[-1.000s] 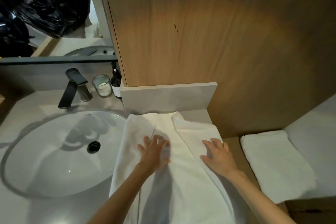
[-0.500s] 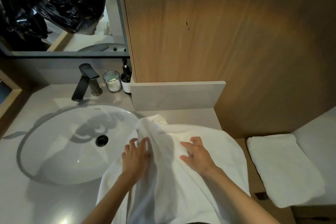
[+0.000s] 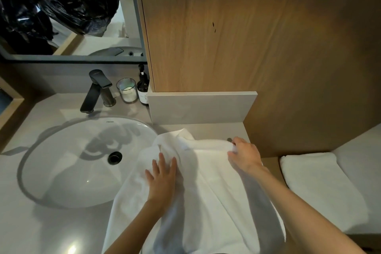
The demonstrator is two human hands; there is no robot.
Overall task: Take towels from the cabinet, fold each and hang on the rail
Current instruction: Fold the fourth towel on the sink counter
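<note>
A large white towel (image 3: 206, 192) lies spread over the grey counter (image 3: 41, 229) right of the sink, its left edge hanging over the basin rim. My left hand (image 3: 162, 179) lies flat on the towel with straight fingers, pressing it down. At the far right corner of the towel, my right hand (image 3: 244, 154) pinches the edge near the counter's back. A second white towel (image 3: 321, 189) lies folded on a lower surface at the right. No rail is in view.
An oval white sink (image 3: 78, 161) with a black faucet (image 3: 95, 90) fills the left. A glass candle (image 3: 127, 93) and a dark bottle (image 3: 143, 86) stand behind it. A wooden cabinet panel (image 3: 247, 27) rises at the back, a mirror (image 3: 68, 12) to its left.
The folded-over towel has been opened wider across the counter. My right hand moved right and back to the towel's far corner; my left hand stayed flat near the towel's left part.
</note>
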